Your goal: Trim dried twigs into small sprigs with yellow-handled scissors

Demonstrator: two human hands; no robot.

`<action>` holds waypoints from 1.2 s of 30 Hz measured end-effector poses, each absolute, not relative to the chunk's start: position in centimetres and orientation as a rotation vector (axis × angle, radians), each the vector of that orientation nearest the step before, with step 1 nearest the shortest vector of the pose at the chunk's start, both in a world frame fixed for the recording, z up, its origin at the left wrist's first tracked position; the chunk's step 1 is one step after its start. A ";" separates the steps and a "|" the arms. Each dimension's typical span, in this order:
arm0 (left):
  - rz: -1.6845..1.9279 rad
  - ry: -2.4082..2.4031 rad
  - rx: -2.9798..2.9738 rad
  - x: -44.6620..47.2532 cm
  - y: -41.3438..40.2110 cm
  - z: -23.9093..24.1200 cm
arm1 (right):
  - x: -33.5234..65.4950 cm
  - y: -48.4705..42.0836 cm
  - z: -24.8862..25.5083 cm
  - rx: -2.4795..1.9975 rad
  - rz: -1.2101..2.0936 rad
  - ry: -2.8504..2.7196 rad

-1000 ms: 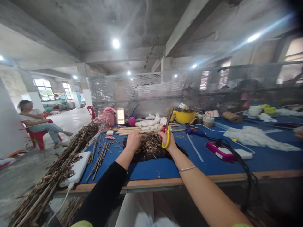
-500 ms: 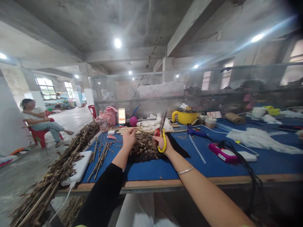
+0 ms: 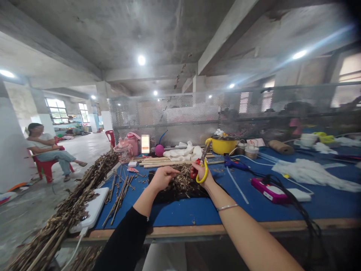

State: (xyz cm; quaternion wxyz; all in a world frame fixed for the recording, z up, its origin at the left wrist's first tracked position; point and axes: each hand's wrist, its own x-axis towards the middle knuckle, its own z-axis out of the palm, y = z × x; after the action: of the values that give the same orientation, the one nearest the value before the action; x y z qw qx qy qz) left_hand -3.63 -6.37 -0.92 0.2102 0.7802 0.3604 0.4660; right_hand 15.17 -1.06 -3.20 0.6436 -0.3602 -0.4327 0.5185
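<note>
Red-and-yellow-handled scissors (image 3: 205, 153) sit in the right hand (image 3: 200, 174), fingers curled around the handles, blades pointing up and away from the wearer. Left hand (image 3: 163, 179) is level with it, fingertips drawn together above the heap of dried plant matter (image 3: 184, 183); whether a piece is pinched there cannot be determined. Heap lies on black cloth (image 3: 166, 197), centred before the wearer on the blue tabletop (image 3: 180, 214). Loose dry stems (image 3: 120, 197) lie to the left; a yellow pot (image 3: 224, 145) stands behind, to the right.
</note>
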 end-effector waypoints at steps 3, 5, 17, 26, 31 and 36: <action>1.186 1.055 2.390 -3.4 -6.4 -1.2 | 15.8 -0.7 -3.3 -0.937 0.890 -1.112; 1.144 1.188 2.513 -3.5 -6.2 -1.3 | 16.0 -0.8 -3.1 -0.930 0.703 -1.171; 1.823 1.281 1.503 -4.8 -3.8 -1.5 | 12.7 -3.2 -3.2 -0.778 0.936 -1.343; 1.977 1.323 1.661 -4.6 -4.7 -0.8 | 12.8 -2.6 -3.4 -0.751 1.078 -1.276; 1.933 1.151 1.366 -4.2 -4.2 -0.9 | 13.2 -2.5 -3.5 -0.725 1.184 -1.238; 1.866 0.919 1.135 -4.2 -3.5 -1.4 | 13.4 -2.5 -3.5 -0.697 1.308 -1.162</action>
State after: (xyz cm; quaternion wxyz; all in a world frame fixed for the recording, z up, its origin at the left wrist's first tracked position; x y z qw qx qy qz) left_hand -4.21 -3.46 -1.36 0.3764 0.4436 0.3593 0.7297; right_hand 13.39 -2.49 -3.48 0.5885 -0.2994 -0.4990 0.5614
